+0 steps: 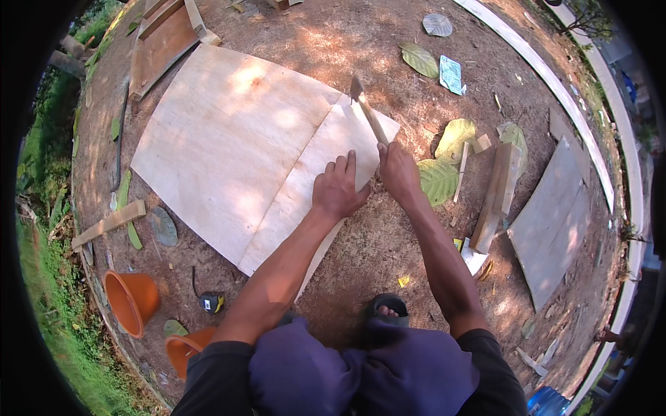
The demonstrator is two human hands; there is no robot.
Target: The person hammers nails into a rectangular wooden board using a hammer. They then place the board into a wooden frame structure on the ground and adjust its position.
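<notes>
A large pale plywood sheet (229,132) lies on the dirt ground in front of me, with a seam or edge running across it. My left hand (338,186) rests on the narrower section of plywood (295,197) near its right side, fingers apart and the index finger stretched forward. In my right hand (399,170) is the wooden handle of a hammer (375,126). The hammer's head is over the far right corner of the sheet. Whether it touches the wood, or a nail stands beneath it, I cannot tell.
At far left stands a wooden frame (166,55); a wood strip (109,226), tape measure (211,302) and orange pots (133,299) lie nearer. To the right are a timber piece (495,197), a grey board (551,225), large leaves (440,182) and a blue packet (451,74).
</notes>
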